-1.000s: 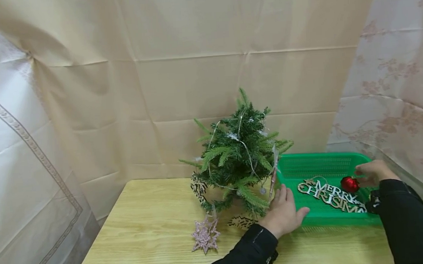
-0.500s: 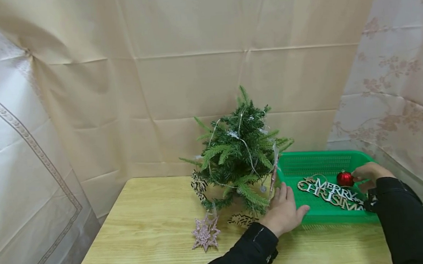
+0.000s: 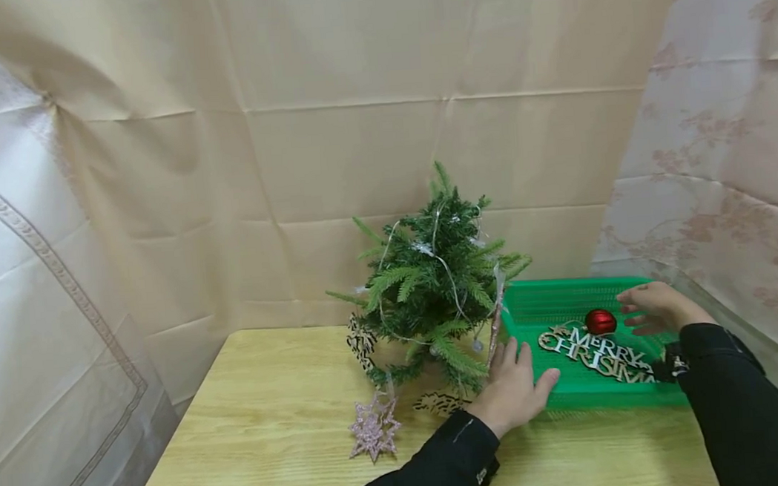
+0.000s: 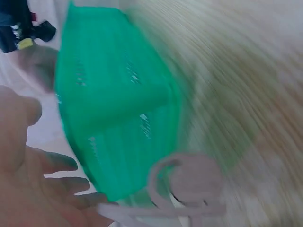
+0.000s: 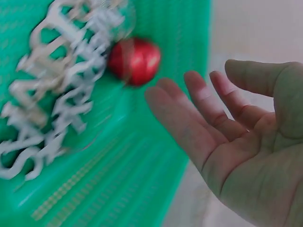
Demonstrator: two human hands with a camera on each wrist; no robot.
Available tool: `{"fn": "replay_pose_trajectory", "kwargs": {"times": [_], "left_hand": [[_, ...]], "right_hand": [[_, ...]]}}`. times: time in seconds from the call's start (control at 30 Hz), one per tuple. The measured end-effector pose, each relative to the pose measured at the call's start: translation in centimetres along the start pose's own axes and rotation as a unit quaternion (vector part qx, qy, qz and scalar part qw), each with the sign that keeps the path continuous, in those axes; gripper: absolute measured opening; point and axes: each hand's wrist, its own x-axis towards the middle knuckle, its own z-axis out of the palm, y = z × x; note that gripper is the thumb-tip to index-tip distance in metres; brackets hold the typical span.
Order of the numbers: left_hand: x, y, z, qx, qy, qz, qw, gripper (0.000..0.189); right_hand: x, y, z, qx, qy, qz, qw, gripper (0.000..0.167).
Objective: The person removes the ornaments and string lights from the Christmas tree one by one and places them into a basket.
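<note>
My right hand hovers over the right part of a green plastic basket, its fingers extended and holding nothing. Just left of its fingertips, a shiny red bauble lies in the basket; the right wrist view shows a gap between fingers and bauble. Beside the bauble is a "Merry Christmas" letter ornament in white and gold. My left hand is at the basket's left side with fingers spread, near the lower branches of a small Christmas tree. Whether it touches the basket cannot be made out.
A pink glittery star ornament lies in front of the tree on the wooden table. Dark-patterned ornaments are by the tree's base and left side. A beige curtain hangs behind.
The red bauble has moved left in the basket, beside the letters. My right hand's fingers have come off it and straightened. My left hand keeps its place by the tree.
</note>
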Motion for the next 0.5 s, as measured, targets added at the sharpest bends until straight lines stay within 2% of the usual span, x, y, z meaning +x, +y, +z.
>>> {"fn": "replay_pose_trajectory", "kwargs": {"times": [0.1, 0.17, 0.3, 0.37, 0.5], "left_hand": [[-0.7, 0.4, -0.5, -0.001, 0.022, 0.023, 0.9995, 0.07], [-1.3, 0.7, -0.9, 0.007, 0.047, 0.051, 0.9976, 0.067], [-2.5, 1.5, -1.7, 0.008, 0.112, 0.114, 0.9871, 0.063], [-3.2, 1.6, -1.8, 0.01, 0.161, 0.148, 0.9757, 0.058], [-4.5, 1.7, -1.5, 0.032, 0.269, 0.207, 0.9402, 0.044]], "right_hand": [[-0.4, -2.0, 0.7, -0.001, 0.008, -0.052, 0.9986, 0.059], [-0.9, -3.5, 1.5, -0.003, 0.019, -0.084, 0.9963, 0.06], [-2.4, -6.7, 3.6, -0.002, 0.032, -0.143, 0.9893, 0.059], [-3.5, -8.2, 4.6, 0.001, 0.03, -0.175, 0.9841, 0.059], [-5.9, -10.6, 6.8, 0.014, 0.024, -0.252, 0.9673, 0.053]]}}
